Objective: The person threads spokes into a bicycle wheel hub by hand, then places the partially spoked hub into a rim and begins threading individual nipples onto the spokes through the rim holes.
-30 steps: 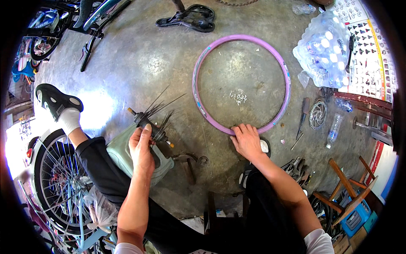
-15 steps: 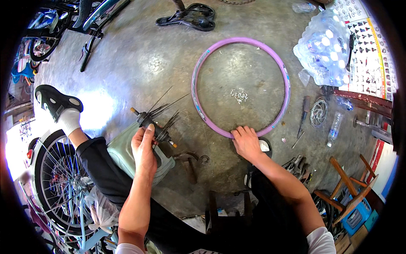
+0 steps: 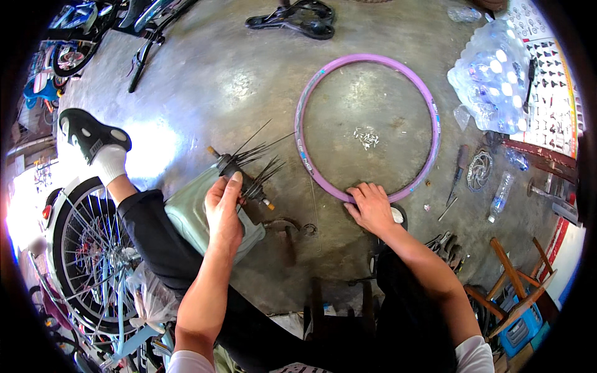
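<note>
My left hand is closed around a black bicycle wheel hub with yellowish axle ends. Thin dark spokes fan out from its two flanges to the right. The hub is held above a pale green plastic stool or box. On the floor to the right lies a purple bicycle rim without spokes. My right hand grips its near edge, fingers bent over it and thumb on the near side. Inside the rim's circle is a small pile of silvery spoke nipples.
Right of the rim lie a screwdriver, a brake disc and a bottle. A pack of bottles stands farther back. A saddle is at the far side, a bicycle wheel at left, a wooden stool at right.
The whole view has shifted, so the floor things appear farther right. My right thumb now shows apart from the fingers at the rim. The hub stays in my left hand.
</note>
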Action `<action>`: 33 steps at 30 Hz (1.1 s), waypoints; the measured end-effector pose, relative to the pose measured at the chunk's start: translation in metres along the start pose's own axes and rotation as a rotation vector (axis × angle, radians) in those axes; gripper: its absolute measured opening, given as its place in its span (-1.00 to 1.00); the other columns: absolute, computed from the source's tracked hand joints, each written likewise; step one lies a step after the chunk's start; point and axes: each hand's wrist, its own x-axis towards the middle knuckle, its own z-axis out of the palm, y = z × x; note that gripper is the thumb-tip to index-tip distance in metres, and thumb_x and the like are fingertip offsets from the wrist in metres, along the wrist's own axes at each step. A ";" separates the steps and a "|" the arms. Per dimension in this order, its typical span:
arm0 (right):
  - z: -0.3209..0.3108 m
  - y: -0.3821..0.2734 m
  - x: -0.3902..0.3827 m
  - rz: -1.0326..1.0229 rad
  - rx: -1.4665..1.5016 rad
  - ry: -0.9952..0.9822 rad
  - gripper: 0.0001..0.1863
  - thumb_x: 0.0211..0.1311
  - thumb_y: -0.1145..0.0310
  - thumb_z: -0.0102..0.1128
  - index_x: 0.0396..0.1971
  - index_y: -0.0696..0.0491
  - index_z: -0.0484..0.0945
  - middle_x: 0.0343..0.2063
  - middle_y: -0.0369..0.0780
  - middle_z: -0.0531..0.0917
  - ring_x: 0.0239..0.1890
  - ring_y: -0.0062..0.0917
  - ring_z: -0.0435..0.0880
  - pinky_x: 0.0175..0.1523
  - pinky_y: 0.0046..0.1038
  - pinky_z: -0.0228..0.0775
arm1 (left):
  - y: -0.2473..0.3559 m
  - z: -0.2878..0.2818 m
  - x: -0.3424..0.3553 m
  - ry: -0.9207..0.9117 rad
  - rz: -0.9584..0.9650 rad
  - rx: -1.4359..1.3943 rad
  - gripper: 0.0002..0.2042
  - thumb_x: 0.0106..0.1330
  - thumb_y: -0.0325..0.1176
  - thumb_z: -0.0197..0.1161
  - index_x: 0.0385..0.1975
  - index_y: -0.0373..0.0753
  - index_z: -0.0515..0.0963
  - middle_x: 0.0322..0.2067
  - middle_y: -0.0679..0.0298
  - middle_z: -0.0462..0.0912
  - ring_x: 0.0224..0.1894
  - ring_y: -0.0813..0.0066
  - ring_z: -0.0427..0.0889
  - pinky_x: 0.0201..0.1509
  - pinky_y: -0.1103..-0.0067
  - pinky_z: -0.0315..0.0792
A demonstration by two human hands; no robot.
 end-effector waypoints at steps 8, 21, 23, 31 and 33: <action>0.018 -0.045 0.031 -0.615 -0.243 -0.177 -0.80 0.21 0.31 0.15 -0.20 -0.03 0.65 -0.20 -0.33 0.59 -0.07 -0.43 0.54 0.10 -0.31 0.31 | 0.011 0.005 -0.004 0.017 0.016 -0.013 -0.74 0.46 -0.22 0.29 -0.47 -0.17 0.51 -0.55 0.51 0.39 -0.46 0.69 0.27 -0.31 0.60 0.19; 0.059 -0.047 0.049 -1.015 -0.303 -0.258 -0.91 0.19 0.29 0.16 -0.40 -0.09 0.63 -0.40 -0.39 0.64 -0.11 -0.47 0.60 0.08 -0.40 0.33 | -0.001 -0.003 0.000 -0.014 -0.016 -0.020 -0.76 0.45 -0.17 0.30 -0.41 -0.15 0.54 -0.52 0.50 0.45 -0.46 0.70 0.35 -0.32 0.64 0.24; 0.058 -0.044 0.055 -1.044 -0.250 -0.277 -0.91 0.19 0.29 0.16 -0.41 -0.09 0.62 -0.40 -0.38 0.64 -0.10 -0.47 0.60 0.08 -0.40 0.34 | -0.001 -0.002 0.000 -0.015 -0.027 -0.022 -0.76 0.45 -0.17 0.30 -0.42 -0.14 0.52 -0.52 0.50 0.45 -0.46 0.70 0.35 -0.32 0.64 0.24; 0.051 -0.037 0.067 -1.064 -0.249 -0.281 -0.92 0.17 0.32 0.16 -0.46 -0.05 0.59 -0.51 -0.35 0.63 -0.20 -0.41 0.64 0.11 -0.35 0.36 | 0.003 0.003 0.000 -0.001 -0.061 -0.031 -0.70 0.46 -0.18 0.29 -0.52 -0.09 0.44 -0.56 0.53 0.37 -0.47 0.70 0.26 -0.33 0.62 0.17; 0.053 -0.037 0.068 -1.057 -0.242 -0.257 -0.92 0.16 0.33 0.17 -0.48 -0.04 0.59 -0.57 -0.33 0.61 -0.24 -0.39 0.65 0.11 -0.35 0.37 | 0.002 0.002 0.000 -0.010 -0.059 -0.045 -0.70 0.46 -0.18 0.29 -0.52 -0.09 0.45 -0.56 0.53 0.37 -0.47 0.71 0.26 -0.33 0.62 0.17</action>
